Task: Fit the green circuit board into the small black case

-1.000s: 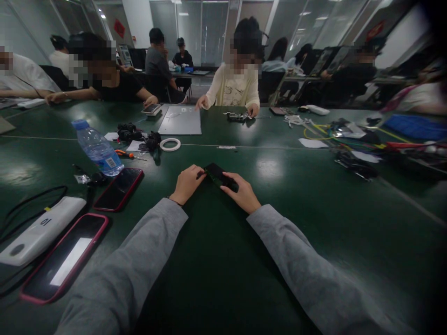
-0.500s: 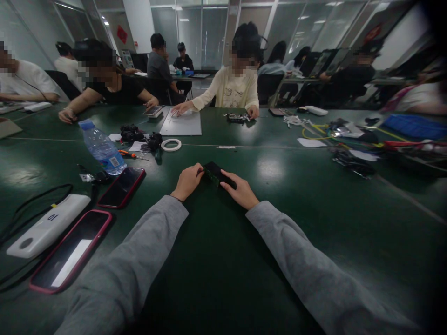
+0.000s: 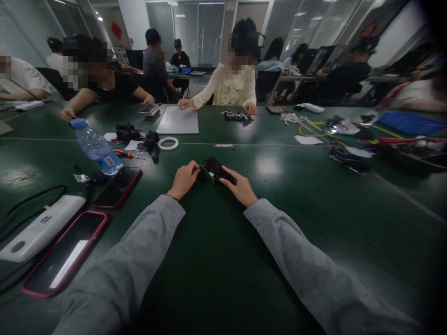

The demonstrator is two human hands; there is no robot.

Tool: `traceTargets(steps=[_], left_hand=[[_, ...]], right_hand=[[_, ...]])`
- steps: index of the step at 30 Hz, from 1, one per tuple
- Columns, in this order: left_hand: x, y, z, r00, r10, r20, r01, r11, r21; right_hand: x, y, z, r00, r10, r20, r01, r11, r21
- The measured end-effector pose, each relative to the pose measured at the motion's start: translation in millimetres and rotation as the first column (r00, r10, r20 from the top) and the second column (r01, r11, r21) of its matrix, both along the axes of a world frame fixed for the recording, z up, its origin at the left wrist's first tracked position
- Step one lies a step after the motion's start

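Observation:
Over the green table in front of me, a small black case (image 3: 213,165) is held between both hands. A green circuit board (image 3: 210,175) stands along its left side, tilted away from it, with pale parts and a bit of blue showing. My left hand (image 3: 184,179) is closed in a pinch at the board's upper left edge. My right hand (image 3: 241,186) is wrapped round the right end of the case, thumb on the near side and fingers on top. The fingers hide part of the case.
To my left lie two red-edged phones (image 3: 118,188), a white power bank (image 3: 42,228) with black cables, and a water bottle (image 3: 98,149). Beyond are a screwdriver (image 3: 127,154) and a tape roll (image 3: 168,144). Cables and a blue tray (image 3: 412,123) lie right. People sit opposite.
The circuit board has swung outward from the black case at its left side, so more of its parts show. Across the table, a person's hand has drawn back slightly over the white board.

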State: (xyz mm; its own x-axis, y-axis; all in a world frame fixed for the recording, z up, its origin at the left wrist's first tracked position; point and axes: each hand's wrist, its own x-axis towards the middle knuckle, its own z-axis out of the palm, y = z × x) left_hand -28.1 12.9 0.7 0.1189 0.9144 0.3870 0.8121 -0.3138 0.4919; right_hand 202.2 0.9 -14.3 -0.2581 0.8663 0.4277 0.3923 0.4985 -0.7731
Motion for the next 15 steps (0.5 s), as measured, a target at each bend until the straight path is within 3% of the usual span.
traceTargets(steps=[6, 15], left_hand=[[0.2, -0.8, -0.5, 1.0, -0.008, -0.001, 0.008, 1.0, -0.004], [-4.5, 2.9, -3.7, 1.0, -0.017, 0.014, 0.017, 1.0, 0.004]], right_hand=[[1.1, 2.1, -4.5, 0.999, -0.037, 0.01, 0.037, 0.999, 0.003], [-0.6, -5.4, 1.3, 0.962, -0.061, 0.266, 0.024, 0.99, 0.14]])
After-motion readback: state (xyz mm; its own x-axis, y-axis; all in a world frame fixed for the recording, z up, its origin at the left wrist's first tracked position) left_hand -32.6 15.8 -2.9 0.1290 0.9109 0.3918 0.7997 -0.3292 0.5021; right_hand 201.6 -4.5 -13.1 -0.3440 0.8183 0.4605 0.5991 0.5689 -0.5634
